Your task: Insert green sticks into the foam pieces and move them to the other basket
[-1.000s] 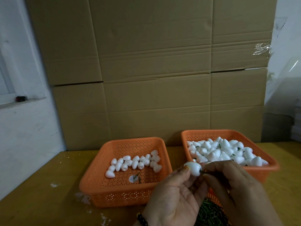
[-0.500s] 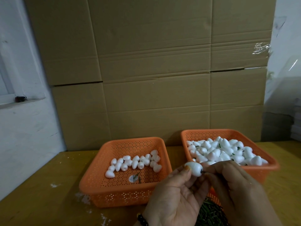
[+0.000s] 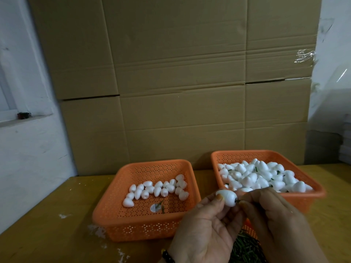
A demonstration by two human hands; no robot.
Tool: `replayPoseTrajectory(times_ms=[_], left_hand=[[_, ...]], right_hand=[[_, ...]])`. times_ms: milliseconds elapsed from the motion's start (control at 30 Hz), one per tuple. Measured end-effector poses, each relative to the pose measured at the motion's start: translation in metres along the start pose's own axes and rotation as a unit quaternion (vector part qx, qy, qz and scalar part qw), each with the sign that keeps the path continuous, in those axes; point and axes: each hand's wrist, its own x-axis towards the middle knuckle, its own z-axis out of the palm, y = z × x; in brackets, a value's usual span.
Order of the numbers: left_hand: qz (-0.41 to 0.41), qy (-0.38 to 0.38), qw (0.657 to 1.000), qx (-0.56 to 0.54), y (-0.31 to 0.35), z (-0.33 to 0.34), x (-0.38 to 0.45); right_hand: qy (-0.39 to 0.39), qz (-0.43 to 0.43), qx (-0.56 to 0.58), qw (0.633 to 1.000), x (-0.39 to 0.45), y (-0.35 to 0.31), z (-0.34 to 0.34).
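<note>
Left hand [image 3: 205, 223] pinches a white foam piece [image 3: 227, 197]; right hand [image 3: 273, 215] pinches a green stick [image 3: 238, 201] entering it at 3 o'clock. Orange baskets [image 3: 106, 211] [image 3: 315, 192] lie on the surface [image 3: 47, 236] at 10 and 1 o'clock.

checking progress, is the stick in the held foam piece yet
Partly in: the green stick juts from the foam piece toward the right hand; depth cannot be told.

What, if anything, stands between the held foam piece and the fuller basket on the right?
Nothing visible does. The foam piece, pinched by the left hand while the right hand pushes a green stick in, sits just before the right basket and its near rim.
</note>
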Motion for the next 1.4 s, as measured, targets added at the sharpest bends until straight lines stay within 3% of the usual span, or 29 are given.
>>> replayPoseTrajectory(times_ms=[533, 1133, 1400], left_hand=[[-0.001, 0.002, 1.0, 0.001, 0.008, -0.005, -0.001], [-0.037, 0.016, 0.996, -0.083, 0.017, -0.004, -0.001], [-0.008, 0.022, 1.0, -0.003, 0.022, -0.013, 0.0]], right_hand=[[-0.048, 0.026, 0.079, 0.995, 0.001, -0.008, -0.005], [-0.056, 0.042, 0.076, 0.995, 0.0, -0.007, -0.006], [-0.05, 0.048, 0.055, 0.996, 0.001, -0.007, -0.01]])
